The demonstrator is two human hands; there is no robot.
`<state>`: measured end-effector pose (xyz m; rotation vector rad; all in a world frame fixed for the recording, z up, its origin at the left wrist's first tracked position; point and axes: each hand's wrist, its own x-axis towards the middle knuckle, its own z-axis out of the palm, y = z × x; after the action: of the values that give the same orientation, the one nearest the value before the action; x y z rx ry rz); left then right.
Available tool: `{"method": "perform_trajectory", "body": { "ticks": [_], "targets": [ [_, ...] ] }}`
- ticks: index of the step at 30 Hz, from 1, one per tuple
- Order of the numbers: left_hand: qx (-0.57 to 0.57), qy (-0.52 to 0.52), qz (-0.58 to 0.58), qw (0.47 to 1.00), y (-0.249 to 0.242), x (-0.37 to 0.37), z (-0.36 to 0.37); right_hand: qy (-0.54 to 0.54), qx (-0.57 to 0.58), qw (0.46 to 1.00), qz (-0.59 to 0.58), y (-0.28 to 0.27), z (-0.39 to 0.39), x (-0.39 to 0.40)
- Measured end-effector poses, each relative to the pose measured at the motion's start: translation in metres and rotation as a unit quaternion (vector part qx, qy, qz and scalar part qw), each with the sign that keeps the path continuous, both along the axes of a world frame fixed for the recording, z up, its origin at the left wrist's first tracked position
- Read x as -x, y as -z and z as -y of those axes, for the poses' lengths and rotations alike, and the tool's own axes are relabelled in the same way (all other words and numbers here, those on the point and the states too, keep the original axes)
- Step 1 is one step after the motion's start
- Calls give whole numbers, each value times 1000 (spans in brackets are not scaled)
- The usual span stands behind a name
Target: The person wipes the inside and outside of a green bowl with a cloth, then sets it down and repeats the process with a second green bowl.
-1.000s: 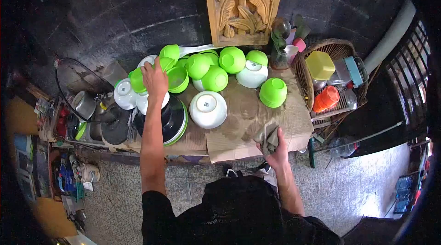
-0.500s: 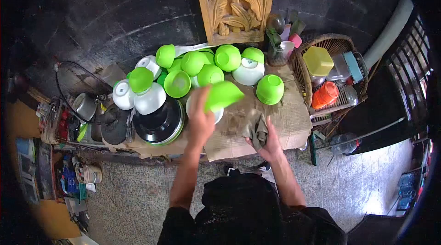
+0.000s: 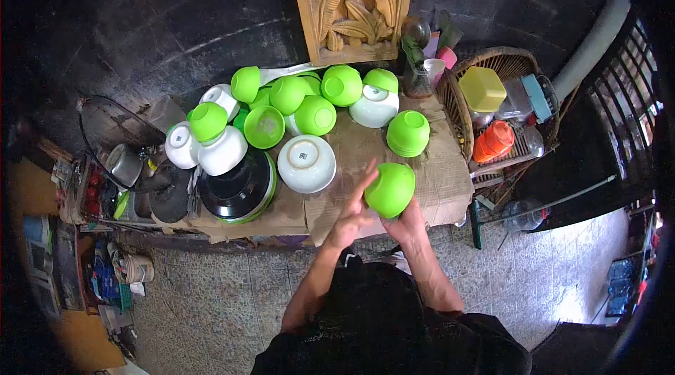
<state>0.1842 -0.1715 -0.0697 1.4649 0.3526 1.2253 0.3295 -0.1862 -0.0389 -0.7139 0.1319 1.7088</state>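
Observation:
A green bowl (image 3: pixel 390 191) is held over the front of the cardboard-covered table (image 3: pixel 436 196). My right hand (image 3: pixel 409 224) grips it from below and behind; the grey cloth is hidden from sight. At the bowl's left side is my left hand (image 3: pixel 351 217), its fingers spread and holding nothing. A stack of green bowls (image 3: pixel 408 134) stands upside down just beyond. An upturned white bowl (image 3: pixel 307 164) lies to the left of my left hand.
Green and white bowls (image 3: pixel 316 115) crowd the table's back left, beside a large black-topped pot (image 3: pixel 239 185). A wicker basket (image 3: pixel 460 104) of plastic containers stands at the right. A carved wooden panel (image 3: pixel 355 6) leans behind.
The green bowl has moved right and toward me, from my left hand into my right hand. My left hand has let go and opened. The white bowl behind it has come into full view.

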Motion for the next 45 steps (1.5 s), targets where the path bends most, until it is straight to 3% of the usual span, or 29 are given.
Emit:
{"method": "perform_trajectory", "body": {
  "ticks": [2, 3, 4, 6, 8, 10, 13, 17, 19, 22, 24, 26, 28, 29, 30, 32, 36, 40, 43, 45],
  "targets": [
    [205, -6, 190, 960, 1, -14, 10, -8, -27, 1000, 13, 17, 1, -4],
    [311, -43, 226, 922, -6, -19, 12, -55, -114, 990, -66, 43, -2, -13],
    [312, -41, 226, 922, -5, -19, 13, -101, -200, 964, -143, 48, -3, -16],
    [403, -24, 281, 871, -2, -14, 15, -113, -221, 951, -185, 45, 1, -9],
    [399, -14, 300, 867, 24, -6, 11, -52, -123, 991, -15, 32, 6, 5],
    [435, 76, 314, 840, 36, 1, 11, -63, -149, 987, -19, 42, 8, 3],
    [430, 98, 312, 842, 46, -1, 10, -73, -189, 978, 48, 42, 8, 3],
    [427, 121, 365, 819, 59, 11, 11, -12, -149, 968, 204, 35, 8, 6],
    [428, 107, 424, 791, 48, 22, 8, 3, -158, 956, 246, 38, 10, 2],
    [423, 42, 434, 794, 38, 32, 0, -4, -97, 937, 335, 45, 8, -9],
    [432, 25, 420, 798, 27, 33, 0, 93, -105, 904, 405, 39, 5, -9],
    [439, -24, 328, 836, 11, 28, 3, 86, -108, 891, 433, 25, 6, -11],
    [419, -26, 293, 859, 3, 16, 7, 77, -222, 802, 549, 3, 8, -5],
    [396, -28, 258, 881, 1, 10, 8, 64, -264, 695, 666, 17, 2, -9],
    [396, -25, 257, 881, 3, 3, 7, 66, -263, 694, 667, 9, 4, -6],
    [364, -113, 237, 894, 11, -6, 7, 69, -308, 465, 827, -11, 10, 7],
    [415, -162, 259, 857, -3, 2, -2, 24, -399, 432, 808, -4, 22, 3],
    [429, -111, 275, 853, 19, 6, -1, -12, -404, 431, 806, 14, 24, -17],
    [446, -35, 284, 848, 29, 2, 1, -2, -347, 456, 819, 17, 15, -32],
    [459, -56, 262, 847, 31, -10, 6, 6, -319, 474, 821, 16, 12, -29]
  ]
}}
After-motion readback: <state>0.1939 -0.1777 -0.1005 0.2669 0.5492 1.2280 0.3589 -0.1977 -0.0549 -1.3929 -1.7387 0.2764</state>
